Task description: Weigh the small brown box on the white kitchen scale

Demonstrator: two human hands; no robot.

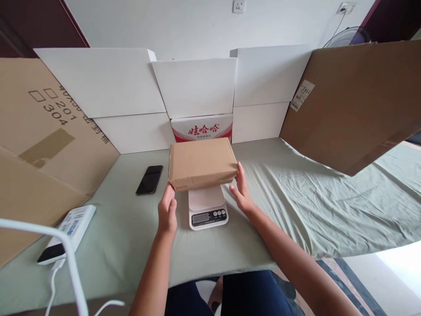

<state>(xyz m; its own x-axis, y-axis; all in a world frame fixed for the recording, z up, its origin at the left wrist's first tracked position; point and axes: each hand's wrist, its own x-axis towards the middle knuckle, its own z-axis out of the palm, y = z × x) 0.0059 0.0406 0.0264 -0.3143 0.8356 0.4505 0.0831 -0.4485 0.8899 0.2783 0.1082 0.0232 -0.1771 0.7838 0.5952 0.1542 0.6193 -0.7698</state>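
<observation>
Green-clothed table: brown cardboard box point(203, 162) held in two hands over a digital kitchen scale point(208, 204)

Head view, only one. Pale wall point(164, 26) at back; white boxes point(197, 87) stacked along the far edge above a red-lettered carton point(202, 127). Large cartons flanked the green cloth point(121, 232), left point(49, 109) and right point(355, 105), likely serving as a screen around the work area.

Left hand point(167, 210): fingers at the box's near left corner, partly under it, thumb apart. Right hand point(242, 191): fingers against the near right corner, thumb off to the near side. Each was spread only modestly; together they held the box between them. Corner grip probably chosen to balance both ends and leave the scale's front panel uncovered.

Box lay just beyond both hands, between them, touching the fingertips of each. It covered the rear of the weighing platform; whether its underside touched the platform, could not tell. Scale sat nearer the person, between the hands, its buttons facing them, presumably for easy reading; display digits too small to read.

Smartphone point(149, 180) lay flat left of the box, apart from the left hand, likely out of the way. White block point(74, 226) with a plugged-in cable point(53, 281) sat farther left, exact kind unclear.
</observation>
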